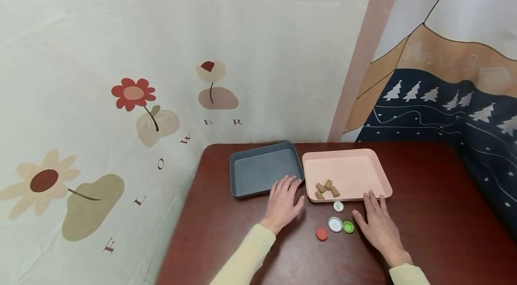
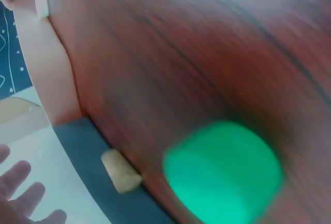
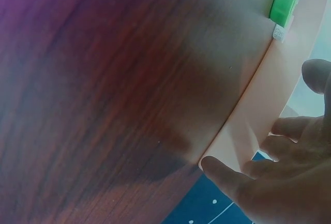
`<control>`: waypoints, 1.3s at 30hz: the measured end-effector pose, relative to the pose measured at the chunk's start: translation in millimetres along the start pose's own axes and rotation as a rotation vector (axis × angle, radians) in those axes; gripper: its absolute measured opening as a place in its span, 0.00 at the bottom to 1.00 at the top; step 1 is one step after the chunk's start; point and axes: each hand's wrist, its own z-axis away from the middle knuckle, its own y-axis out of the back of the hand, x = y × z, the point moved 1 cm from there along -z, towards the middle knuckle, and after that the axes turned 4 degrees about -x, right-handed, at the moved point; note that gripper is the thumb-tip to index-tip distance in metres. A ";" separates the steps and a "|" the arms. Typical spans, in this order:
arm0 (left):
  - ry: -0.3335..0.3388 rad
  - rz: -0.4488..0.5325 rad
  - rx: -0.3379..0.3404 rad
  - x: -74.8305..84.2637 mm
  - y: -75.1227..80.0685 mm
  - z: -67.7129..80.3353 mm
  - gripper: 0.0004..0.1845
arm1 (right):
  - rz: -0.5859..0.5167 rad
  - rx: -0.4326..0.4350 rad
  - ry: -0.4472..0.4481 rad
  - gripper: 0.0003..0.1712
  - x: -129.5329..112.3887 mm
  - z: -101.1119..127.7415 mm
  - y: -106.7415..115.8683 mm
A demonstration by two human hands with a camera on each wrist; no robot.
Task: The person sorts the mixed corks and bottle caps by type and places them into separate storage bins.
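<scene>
My left hand [image 1: 282,204] hangs over the front right corner of the dark blue-grey tray [image 1: 258,192], fingers spread and holding nothing. In the left wrist view, a cork [image 2: 121,172] and a blurred green round thing [image 2: 225,172] appear in front of that tray; the left hand and arm mostly hide them from the head camera. My right hand [image 1: 381,229] has its fingertips at the front right corner of the pink tray [image 1: 355,168], fingers extended. Several corks [image 1: 328,184] lie in the pink tray's front left corner.
Before the pink tray lie a small white cap [image 1: 338,206], a larger white cap [image 1: 335,224], a green cap [image 1: 348,227] and a red cap [image 1: 322,234]. They are on the dark red wooden table [image 1: 299,262]. A printed cloth [image 1: 274,51] hangs behind.
</scene>
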 end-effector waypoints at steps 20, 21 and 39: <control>-0.064 0.033 -0.121 -38.6 14.7 39.6 0.24 | 0.000 0.005 0.010 0.45 3.2 1.1 -0.9; -0.047 0.030 -0.129 -38.7 14.5 40.6 0.25 | 0.001 0.008 0.011 0.45 3.2 1.2 -1.0; 0.454 0.071 -0.150 -27.0 12.6 43.6 0.31 | 0.001 0.003 0.024 0.45 2.0 1.4 0.7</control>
